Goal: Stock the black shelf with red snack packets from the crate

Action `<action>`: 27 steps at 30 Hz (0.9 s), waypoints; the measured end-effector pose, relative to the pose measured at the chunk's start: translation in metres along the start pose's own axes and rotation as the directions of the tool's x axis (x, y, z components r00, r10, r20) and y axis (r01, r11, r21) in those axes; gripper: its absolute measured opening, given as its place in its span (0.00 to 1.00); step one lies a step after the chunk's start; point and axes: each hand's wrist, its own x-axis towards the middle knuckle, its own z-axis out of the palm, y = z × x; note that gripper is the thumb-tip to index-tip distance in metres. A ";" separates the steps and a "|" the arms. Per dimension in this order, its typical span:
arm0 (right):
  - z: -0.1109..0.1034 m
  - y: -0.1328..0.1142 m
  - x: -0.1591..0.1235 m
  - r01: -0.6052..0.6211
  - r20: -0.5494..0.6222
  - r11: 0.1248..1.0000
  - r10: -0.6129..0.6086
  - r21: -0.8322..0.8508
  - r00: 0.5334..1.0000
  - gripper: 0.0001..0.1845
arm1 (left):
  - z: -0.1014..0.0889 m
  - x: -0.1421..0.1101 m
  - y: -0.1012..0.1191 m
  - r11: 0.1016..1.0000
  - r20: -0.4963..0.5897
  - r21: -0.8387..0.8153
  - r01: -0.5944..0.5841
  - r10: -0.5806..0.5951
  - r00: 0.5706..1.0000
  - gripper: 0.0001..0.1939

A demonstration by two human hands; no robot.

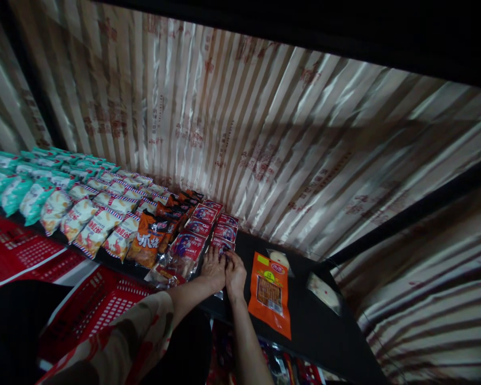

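Observation:
My left hand [215,271] lies over the near end of a column of red snack packets [225,232], fingers stretched out and slightly apart. Right against it, my right hand [235,274] rests on the same near packet, its fingers extended and slightly bent. Both thumbs and most of that packet are hidden beneath the hands. Another column of red packets [200,228] stands just to the left, with clear wrapping at its front. To the right of my hands, an orange snack bag [269,294] with a window lies flat on the black shelf [304,326].
Orange-brown bags [146,240], white striped bags [98,230] and teal bags [36,200] fill the shelf leftward. Two pale packets [324,291] [279,261] lie at right. Red baskets [104,299] sit below the front edge. A pleated curtain [240,133] closes the back; a dark beam [344,32] runs overhead.

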 end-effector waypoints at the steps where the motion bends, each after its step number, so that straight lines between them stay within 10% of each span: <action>1: -0.002 -0.001 -0.001 -0.004 -0.002 1.000 0.004 -0.002 1.000 0.18 | 0.000 0.000 0.001 1.000 -0.011 -0.004 0.001 -0.001 1.000 0.26; 27: -0.021 -0.075 -0.078 -0.271 -0.011 0.960 0.272 0.069 0.962 0.22 | -0.008 -0.089 -0.010 0.988 -0.057 -0.144 -0.063 0.055 0.997 0.21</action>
